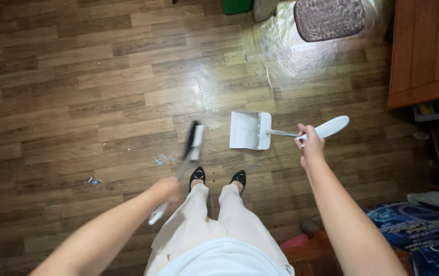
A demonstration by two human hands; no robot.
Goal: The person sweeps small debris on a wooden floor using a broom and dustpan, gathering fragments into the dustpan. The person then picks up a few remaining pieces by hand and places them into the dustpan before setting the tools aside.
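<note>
Below, on the wooden plank floor (pixel 76 76):
Left hand (pixel 167 188): closed around white-handled black-bristled brush (pixel 191 143).
Right hand (pixel 310 144): gripping white plastic dustpan (pixel 250 130) handle.
Paper scraps (pixel 159 160): beside brush.

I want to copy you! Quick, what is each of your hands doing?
Left hand: closed around the broom handle.
Right hand: closed around the white dustpan handle.

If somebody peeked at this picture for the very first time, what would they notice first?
Probably the white plastic dustpan in the middle of the brown wood-plank floor, held by its long handle in the right hand. Next, the black-bristled broom with a white handle in the left hand, just left of the black shoes. Small scraps of litter lie on the floor beside the broom head.
</note>
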